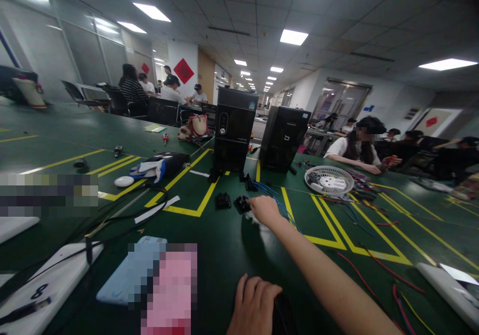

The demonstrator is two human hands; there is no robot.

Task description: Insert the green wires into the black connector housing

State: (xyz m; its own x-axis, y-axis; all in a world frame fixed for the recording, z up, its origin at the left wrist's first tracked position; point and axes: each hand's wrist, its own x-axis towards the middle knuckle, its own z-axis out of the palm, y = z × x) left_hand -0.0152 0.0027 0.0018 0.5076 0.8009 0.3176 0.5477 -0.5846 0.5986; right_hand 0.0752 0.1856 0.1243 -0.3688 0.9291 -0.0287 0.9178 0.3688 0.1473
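My right hand [266,211] reaches forward across the green table, its fingers closed at the edge of a small black plastic part [241,205]. Just left of it lies a similar black part [223,200], and another black piece [247,181] sits a little farther back. Blue wires [275,195] run beside and behind the right hand. At the near edge, my left hand [251,306] rests palm down with fingers slightly apart. A dark object [283,315] shows beside its index finger, partly hidden; its kind is unclear.
Two black computer towers [235,130] [285,140] stand ahead. A white basket [329,180] with parts is at right, near a seated person [361,148]. A blue case [130,270], white power bank-like slab [56,285] and black cables [123,225] lie left. Red wires [368,270] lie right.
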